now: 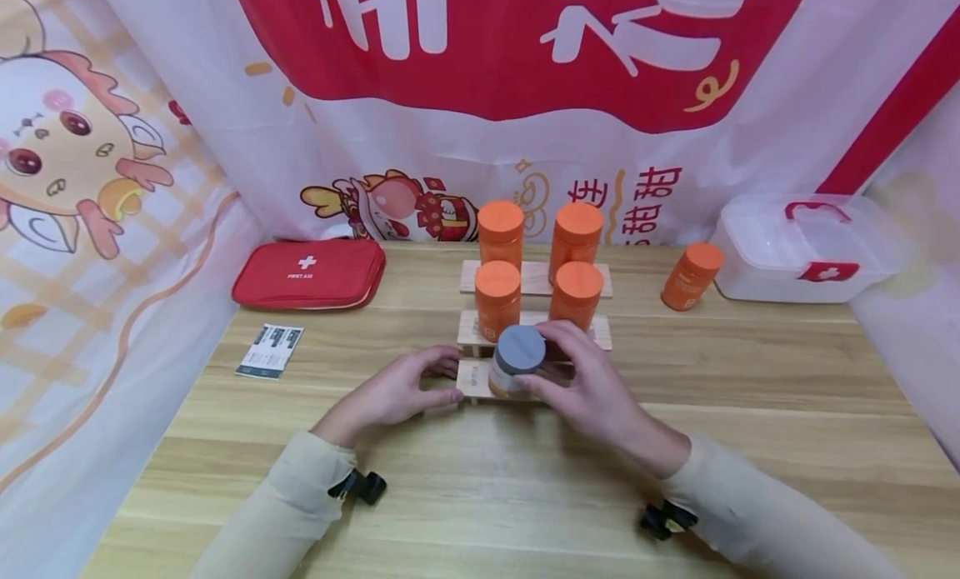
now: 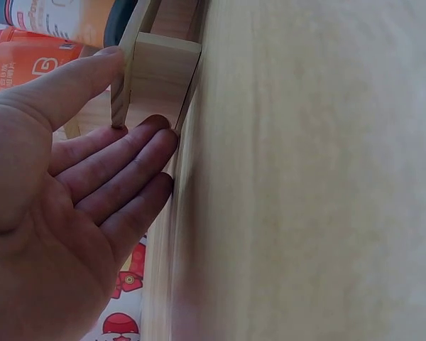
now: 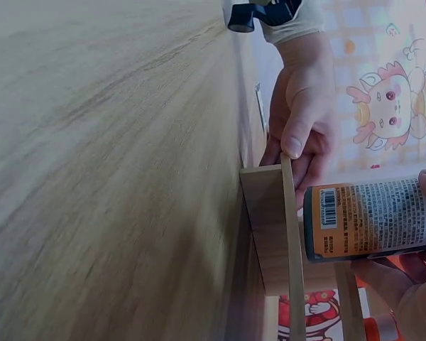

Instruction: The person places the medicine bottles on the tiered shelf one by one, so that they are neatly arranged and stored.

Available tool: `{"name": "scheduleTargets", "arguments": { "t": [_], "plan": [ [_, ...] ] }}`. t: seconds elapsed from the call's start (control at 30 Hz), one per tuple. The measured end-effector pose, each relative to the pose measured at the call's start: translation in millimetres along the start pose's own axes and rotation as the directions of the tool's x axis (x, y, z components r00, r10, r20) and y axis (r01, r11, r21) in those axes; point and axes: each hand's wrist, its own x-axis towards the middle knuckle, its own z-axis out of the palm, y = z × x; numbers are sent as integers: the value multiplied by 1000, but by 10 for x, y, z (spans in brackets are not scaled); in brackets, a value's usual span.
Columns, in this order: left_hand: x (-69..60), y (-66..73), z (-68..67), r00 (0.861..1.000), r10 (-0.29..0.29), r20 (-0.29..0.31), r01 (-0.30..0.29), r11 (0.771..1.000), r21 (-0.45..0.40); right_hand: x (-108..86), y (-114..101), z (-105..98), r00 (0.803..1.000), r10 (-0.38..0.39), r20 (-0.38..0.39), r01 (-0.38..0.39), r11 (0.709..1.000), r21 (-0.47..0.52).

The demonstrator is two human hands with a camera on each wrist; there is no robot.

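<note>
A grey-lidded supplement bottle with an orange and white label stands upright at the front, lowest step of a stepped wooden stand. My right hand grips it, thumb on the near side and fingers on the far side. In the right wrist view, the bottle's base is very close to the board; whether they touch, I cannot tell. My left hand holds the stand's left end, its thumb at the board and its fingers by the end and the support. Several orange bottles occupy the upper steps.
Another orange bottle stands on the table at the right, beside a translucent white box with a red handle. A red first aid pouch and a printed packet lie at the left. Printed cloth hangs behind the table.
</note>
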Motion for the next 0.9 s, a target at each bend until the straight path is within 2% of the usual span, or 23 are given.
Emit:
{"name": "scheduleTargets", "arguments": {
  "t": [0.13,0.33,0.63,0.77,0.9],
  "plan": [
    [11,5,-2,1000,10,-2,-10,1000,-6,48,6,46,1000,-25,-17,25,999,-41],
    [1,4,-2,999,42,-15,-41,999,5,97,-5,105,999,-35,-26,34,999,-30],
    [-22,4,-9,1000,-11,-8,11,1000,-15,131,-1,184,998,-35,-48,34,999,-16],
    [-24,5,-14,1000,-5,-6,5,1000,-17,130,16,205,998,-32,-51,34,999,22],
    [-21,-8,-6,1000,0,4,0,1000,-18,113,22,215,998,-30,-53,31,1000,3]
  ]
}}
